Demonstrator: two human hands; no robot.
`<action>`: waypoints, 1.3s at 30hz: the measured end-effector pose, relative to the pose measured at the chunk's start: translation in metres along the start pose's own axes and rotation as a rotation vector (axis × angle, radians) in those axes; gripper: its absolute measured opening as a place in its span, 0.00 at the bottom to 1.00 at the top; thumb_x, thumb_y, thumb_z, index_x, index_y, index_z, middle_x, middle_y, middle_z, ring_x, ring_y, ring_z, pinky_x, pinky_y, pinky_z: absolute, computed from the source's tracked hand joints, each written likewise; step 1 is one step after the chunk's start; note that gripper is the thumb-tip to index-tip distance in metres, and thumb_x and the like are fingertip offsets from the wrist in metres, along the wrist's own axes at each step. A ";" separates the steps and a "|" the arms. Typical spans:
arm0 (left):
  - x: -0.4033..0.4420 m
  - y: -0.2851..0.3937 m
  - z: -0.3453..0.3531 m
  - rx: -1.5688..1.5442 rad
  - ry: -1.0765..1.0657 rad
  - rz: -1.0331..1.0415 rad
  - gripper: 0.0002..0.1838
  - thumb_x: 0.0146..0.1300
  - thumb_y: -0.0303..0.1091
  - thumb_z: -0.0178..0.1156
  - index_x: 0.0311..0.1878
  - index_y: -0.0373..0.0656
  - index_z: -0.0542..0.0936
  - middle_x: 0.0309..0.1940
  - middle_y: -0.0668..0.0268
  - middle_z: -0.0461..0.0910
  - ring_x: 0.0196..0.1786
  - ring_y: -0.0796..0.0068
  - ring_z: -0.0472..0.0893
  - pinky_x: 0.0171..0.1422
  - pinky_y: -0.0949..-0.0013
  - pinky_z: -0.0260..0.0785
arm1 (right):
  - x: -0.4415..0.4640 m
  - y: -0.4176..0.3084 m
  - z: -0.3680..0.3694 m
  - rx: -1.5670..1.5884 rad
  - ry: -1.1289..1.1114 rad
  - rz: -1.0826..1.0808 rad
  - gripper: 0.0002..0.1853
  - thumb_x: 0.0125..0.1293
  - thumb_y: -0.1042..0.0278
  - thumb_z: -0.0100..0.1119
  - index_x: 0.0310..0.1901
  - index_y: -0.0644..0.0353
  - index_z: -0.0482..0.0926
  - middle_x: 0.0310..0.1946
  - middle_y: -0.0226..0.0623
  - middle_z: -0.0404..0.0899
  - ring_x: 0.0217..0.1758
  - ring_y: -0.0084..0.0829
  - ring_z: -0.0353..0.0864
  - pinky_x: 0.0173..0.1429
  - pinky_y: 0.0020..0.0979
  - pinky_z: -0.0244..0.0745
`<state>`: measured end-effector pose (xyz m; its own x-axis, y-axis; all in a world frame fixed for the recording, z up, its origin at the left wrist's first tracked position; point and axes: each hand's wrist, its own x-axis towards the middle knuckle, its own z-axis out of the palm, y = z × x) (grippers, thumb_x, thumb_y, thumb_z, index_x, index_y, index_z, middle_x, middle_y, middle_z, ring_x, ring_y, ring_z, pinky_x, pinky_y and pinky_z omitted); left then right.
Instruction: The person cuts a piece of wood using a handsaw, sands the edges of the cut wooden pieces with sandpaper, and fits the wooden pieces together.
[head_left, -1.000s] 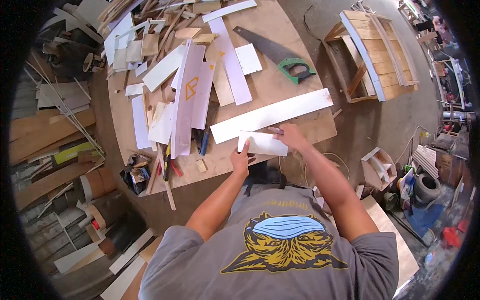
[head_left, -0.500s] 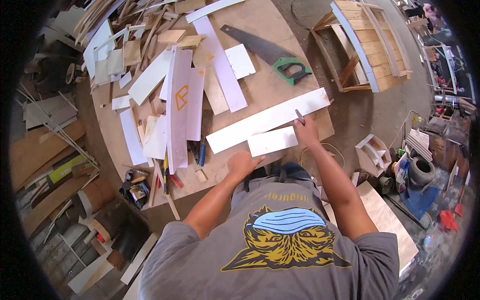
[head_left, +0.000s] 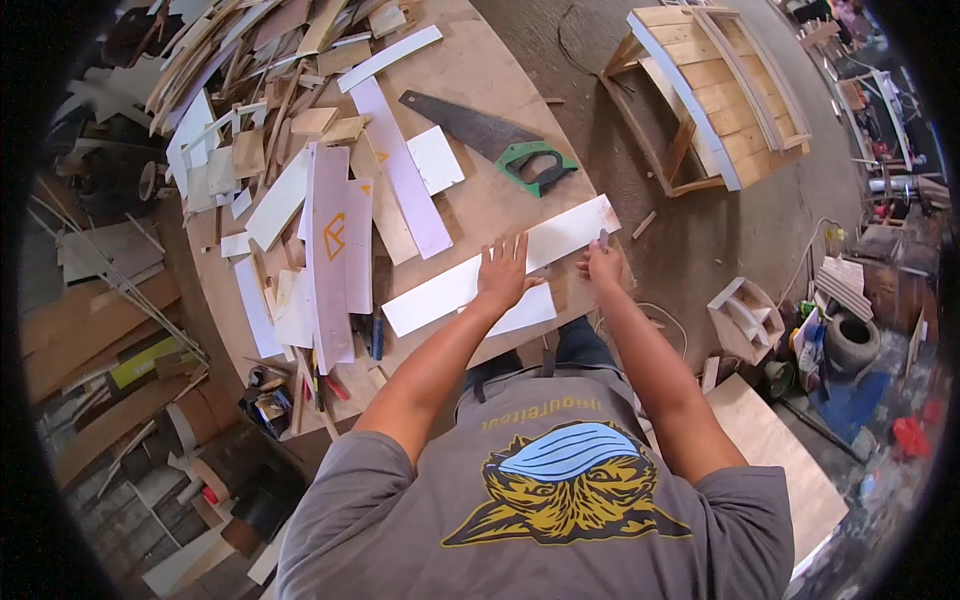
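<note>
My left hand [head_left: 505, 272] lies flat with spread fingers on the long white board [head_left: 430, 300], near its middle. Below it, a shorter white board [head_left: 530, 310] sits at the table's front edge, partly covered by that hand. My right hand [head_left: 601, 266] is closed round a small dark tool [head_left: 603, 239], which points up at the right end of the long board. A handsaw with a green handle [head_left: 537, 168] rests on the table beyond the boards.
Wood offcuts [head_left: 250, 150] are heaped at the table's back left. Lilac boards [head_left: 330, 240] stand left of the hands. A slatted wooden piece [head_left: 720, 90] is on the floor beyond the table, and a small wooden box [head_left: 745, 318] sits at the right.
My left hand has let go of the short board and moved onto the long one. My right hand has moved from the short board to the long board's right end, still holding the tool.
</note>
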<state>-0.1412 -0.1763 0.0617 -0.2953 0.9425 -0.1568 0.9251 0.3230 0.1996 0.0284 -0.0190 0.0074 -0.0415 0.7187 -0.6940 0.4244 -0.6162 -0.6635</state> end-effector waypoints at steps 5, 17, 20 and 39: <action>0.019 0.004 0.003 -0.076 -0.082 -0.167 0.56 0.49 0.65 0.78 0.74 0.39 0.68 0.63 0.52 0.76 0.66 0.52 0.75 0.68 0.52 0.69 | 0.001 -0.020 0.001 0.157 -0.162 0.165 0.21 0.81 0.52 0.55 0.58 0.65 0.77 0.45 0.39 0.85 0.32 0.31 0.89 0.31 0.34 0.82; 0.062 0.040 -0.034 -0.071 -0.279 -0.237 0.26 0.58 0.40 0.74 0.55 0.45 0.74 0.46 0.54 0.82 0.48 0.48 0.85 0.51 0.49 0.78 | 0.000 -0.054 -0.011 0.369 -0.366 0.171 0.19 0.82 0.51 0.54 0.60 0.60 0.74 0.48 0.37 0.82 0.34 0.32 0.88 0.33 0.33 0.79; 0.070 0.054 -0.027 -0.141 -0.066 -0.133 0.19 0.64 0.38 0.70 0.53 0.47 0.74 0.42 0.53 0.84 0.47 0.45 0.85 0.49 0.43 0.76 | 0.008 -0.061 -0.020 0.351 -0.384 0.136 0.20 0.82 0.51 0.53 0.61 0.59 0.73 0.47 0.36 0.81 0.34 0.31 0.88 0.34 0.32 0.78; -0.027 0.064 -0.161 -0.176 0.464 -0.277 0.16 0.65 0.43 0.74 0.49 0.46 0.83 0.31 0.62 0.82 0.31 0.56 0.83 0.33 0.55 0.73 | -0.071 -0.198 -0.054 0.562 -0.777 -0.270 0.18 0.78 0.47 0.63 0.35 0.50 0.76 0.21 0.21 0.72 0.17 0.15 0.62 0.22 0.25 0.59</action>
<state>-0.1122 -0.1669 0.2341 -0.6318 0.7468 0.2075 0.7563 0.5354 0.3761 -0.0044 0.0699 0.2030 -0.7397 0.5701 -0.3575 -0.1677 -0.6707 -0.7225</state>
